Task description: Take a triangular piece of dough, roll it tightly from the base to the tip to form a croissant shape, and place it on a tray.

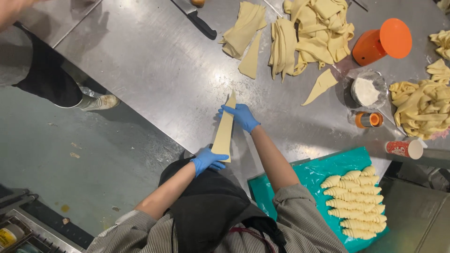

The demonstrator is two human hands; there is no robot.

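**Dough triangle stretched between two gloved hands**

The long dough triangle lay on the steel counter, its long axis running away from the person, the narrow tip pointing outward and the wide base toward the body. The left hand, in a blue glove, was closed on the base; the right hand lay with fingers spread near the tip. Beyond the right hand lay dough scraps, an orange cone-shaped tool and a flour tub. Beside the right elbow, shaped croissants lined a teal-covered tray. Left lay a grey floor.
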